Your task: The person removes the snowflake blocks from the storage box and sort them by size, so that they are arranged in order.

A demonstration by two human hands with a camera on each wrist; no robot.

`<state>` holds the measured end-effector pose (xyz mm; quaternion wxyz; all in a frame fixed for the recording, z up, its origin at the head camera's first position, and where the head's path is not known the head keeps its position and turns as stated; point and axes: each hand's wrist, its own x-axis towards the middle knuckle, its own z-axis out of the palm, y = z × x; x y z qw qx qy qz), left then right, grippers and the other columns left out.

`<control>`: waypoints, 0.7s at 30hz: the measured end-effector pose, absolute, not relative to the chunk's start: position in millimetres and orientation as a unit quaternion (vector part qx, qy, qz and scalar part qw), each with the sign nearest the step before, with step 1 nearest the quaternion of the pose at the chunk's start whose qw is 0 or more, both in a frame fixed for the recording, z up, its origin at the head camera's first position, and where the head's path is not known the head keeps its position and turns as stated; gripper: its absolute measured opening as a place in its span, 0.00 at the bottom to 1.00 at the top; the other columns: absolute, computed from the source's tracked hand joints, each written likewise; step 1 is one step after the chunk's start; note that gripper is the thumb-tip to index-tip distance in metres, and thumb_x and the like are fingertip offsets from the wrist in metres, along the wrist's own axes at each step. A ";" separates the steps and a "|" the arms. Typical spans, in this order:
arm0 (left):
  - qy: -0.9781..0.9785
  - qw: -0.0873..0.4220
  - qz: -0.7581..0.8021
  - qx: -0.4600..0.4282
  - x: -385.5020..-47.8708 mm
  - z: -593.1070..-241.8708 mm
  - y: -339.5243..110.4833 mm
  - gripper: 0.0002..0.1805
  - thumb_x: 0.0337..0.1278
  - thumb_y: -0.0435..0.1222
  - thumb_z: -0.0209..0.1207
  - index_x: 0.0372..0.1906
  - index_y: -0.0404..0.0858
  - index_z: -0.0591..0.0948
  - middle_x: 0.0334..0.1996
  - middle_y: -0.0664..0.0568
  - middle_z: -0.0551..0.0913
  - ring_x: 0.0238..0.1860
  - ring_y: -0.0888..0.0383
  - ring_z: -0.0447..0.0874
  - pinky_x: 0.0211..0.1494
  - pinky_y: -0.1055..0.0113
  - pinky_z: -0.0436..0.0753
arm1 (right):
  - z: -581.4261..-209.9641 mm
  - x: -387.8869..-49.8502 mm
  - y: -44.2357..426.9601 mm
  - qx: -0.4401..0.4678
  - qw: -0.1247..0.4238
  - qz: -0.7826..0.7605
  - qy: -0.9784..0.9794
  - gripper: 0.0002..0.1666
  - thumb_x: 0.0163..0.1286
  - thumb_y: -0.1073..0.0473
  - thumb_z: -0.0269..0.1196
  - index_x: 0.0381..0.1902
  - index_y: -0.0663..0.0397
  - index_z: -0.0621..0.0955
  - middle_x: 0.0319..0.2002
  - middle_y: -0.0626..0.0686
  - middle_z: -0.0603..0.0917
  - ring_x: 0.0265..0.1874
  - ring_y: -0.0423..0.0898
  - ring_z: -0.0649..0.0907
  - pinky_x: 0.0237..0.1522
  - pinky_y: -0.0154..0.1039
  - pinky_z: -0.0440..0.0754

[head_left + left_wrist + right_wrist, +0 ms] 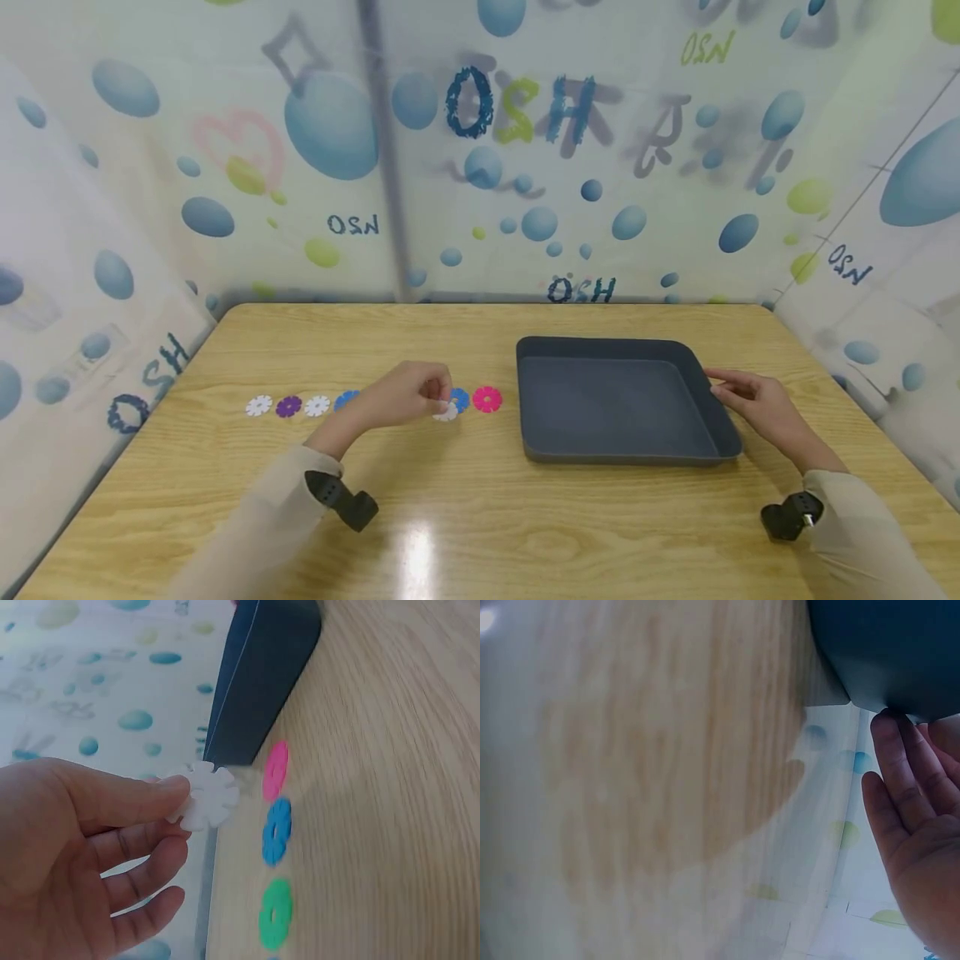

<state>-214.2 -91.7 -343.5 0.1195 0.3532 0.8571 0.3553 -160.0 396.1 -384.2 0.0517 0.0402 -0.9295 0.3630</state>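
Note:
My left hand (405, 396) pinches a white snowflake disc (210, 796) between thumb and index finger, above the row on the table. To the right of that hand lie a blue disc (460, 400) and a pink disc (487, 399). A green disc (276, 913) shows in the left wrist view; the hand hides it in the head view. Further left are white (258, 406), purple (288, 407), white (317, 406) and partly covered blue (347, 400) discs. My right hand (765, 417) touches the right wall of a dark grey tray (630, 460) with fairly straight fingers.
Everything lies on a wood-grain table (480, 533). A patterned curtain (480, 208) with blue and green dots stands behind the table's far edge and along both sides.

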 end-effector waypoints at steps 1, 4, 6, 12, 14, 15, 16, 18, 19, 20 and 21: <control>0.860 0.118 0.356 0.347 -214.3 -343.6 -97.8 0.07 0.51 0.25 0.59 0.26 0.39 0.74 0.19 0.56 0.72 0.22 0.61 0.69 0.28 0.67 0.71 | -384.4 -160.0 396.3 0.041 0.051 0.364 -0.929 0.26 0.70 0.57 0.53 0.58 0.71 0.70 0.41 0.65 0.79 0.31 0.29 0.75 0.24 0.35 0.71; 0.865 0.117 0.362 0.327 -214.0 -343.4 -118.2 0.07 0.52 0.26 0.59 0.27 0.38 0.73 0.19 0.56 0.72 0.23 0.60 0.69 0.28 0.66 0.70 | -384.8 -160.2 396.7 0.042 0.049 0.367 -0.928 0.26 0.70 0.56 0.53 0.58 0.71 0.69 0.39 0.62 0.79 0.29 0.32 0.75 0.23 0.36 0.70; 0.869 0.118 0.367 0.310 -213.6 -342.4 -132.2 0.06 0.53 0.27 0.59 0.28 0.38 0.73 0.21 0.55 0.73 0.24 0.59 0.70 0.28 0.65 0.71 | -385.0 -160.4 396.8 0.040 0.050 0.367 -0.928 0.27 0.70 0.55 0.53 0.58 0.71 0.70 0.37 0.60 0.79 0.27 0.36 0.74 0.21 0.37 0.69; 0.885 0.096 0.361 0.278 -212.1 -338.1 -176.3 0.04 0.55 0.30 0.59 0.30 0.37 0.75 0.23 0.53 0.75 0.26 0.57 0.72 0.29 0.65 0.73 | -384.7 -160.0 396.3 0.037 0.055 0.364 -0.929 0.27 0.70 0.54 0.53 0.58 0.69 0.70 0.35 0.57 0.79 0.25 0.43 0.73 0.18 0.38 0.66; 0.893 0.082 0.354 0.264 -211.8 -337.3 -191.6 0.04 0.55 0.30 0.60 0.31 0.36 0.75 0.23 0.52 0.75 0.26 0.57 0.72 0.28 0.66 0.73 | -384.7 -160.1 396.3 0.037 0.054 0.365 -0.929 0.27 0.70 0.54 0.53 0.58 0.70 0.70 0.35 0.57 0.79 0.25 0.42 0.73 0.19 0.38 0.66; 0.898 0.078 0.351 0.255 -211.7 -337.1 -199.1 0.04 0.55 0.31 0.60 0.31 0.36 0.75 0.24 0.52 0.75 0.25 0.57 0.72 0.27 0.66 0.73 | -384.6 -160.1 396.2 0.036 0.054 0.365 -0.929 0.27 0.70 0.54 0.53 0.58 0.70 0.70 0.35 0.57 0.79 0.25 0.42 0.73 0.19 0.38 0.67; 0.902 0.071 0.348 0.248 -211.9 -336.9 -206.5 0.04 0.55 0.31 0.60 0.32 0.36 0.75 0.24 0.52 0.75 0.25 0.57 0.72 0.26 0.66 0.73 | -384.5 -160.1 396.0 0.035 0.053 0.365 -0.929 0.27 0.70 0.54 0.53 0.58 0.70 0.70 0.35 0.57 0.79 0.25 0.42 0.73 0.19 0.38 0.67; 0.910 0.059 0.341 0.230 -212.5 -337.4 -221.7 0.05 0.55 0.32 0.60 0.33 0.35 0.76 0.24 0.51 0.75 0.24 0.58 0.71 0.25 0.67 0.73 | -384.4 -160.2 395.9 0.036 0.053 0.364 -0.929 0.27 0.70 0.54 0.53 0.58 0.70 0.70 0.36 0.59 0.79 0.26 0.39 0.74 0.20 0.37 0.68; 0.914 0.051 0.337 0.221 -212.7 -337.6 -229.2 0.05 0.54 0.32 0.61 0.33 0.35 0.76 0.24 0.51 0.75 0.24 0.58 0.71 0.25 0.67 0.73 | -384.5 -160.2 395.9 0.036 0.053 0.363 -0.930 0.27 0.70 0.54 0.53 0.58 0.70 0.70 0.37 0.60 0.79 0.27 0.37 0.74 0.21 0.36 0.69; 0.918 0.045 0.332 0.213 -213.0 -338.2 -236.9 0.06 0.55 0.33 0.61 0.33 0.35 0.76 0.24 0.51 0.75 0.24 0.59 0.71 0.25 0.67 0.73 | -384.6 -160.1 395.8 0.036 0.054 0.363 -0.930 0.27 0.70 0.54 0.53 0.58 0.70 0.70 0.38 0.61 0.79 0.27 0.34 0.75 0.22 0.36 0.70; 0.921 0.037 0.327 0.207 -213.1 -338.8 -244.3 0.06 0.55 0.33 0.61 0.33 0.35 0.76 0.24 0.51 0.76 0.24 0.59 0.72 0.25 0.67 0.73 | -384.9 -160.1 395.8 0.037 0.055 0.363 -0.929 0.26 0.70 0.54 0.54 0.58 0.70 0.71 0.39 0.63 0.79 0.28 0.32 0.75 0.23 0.36 0.71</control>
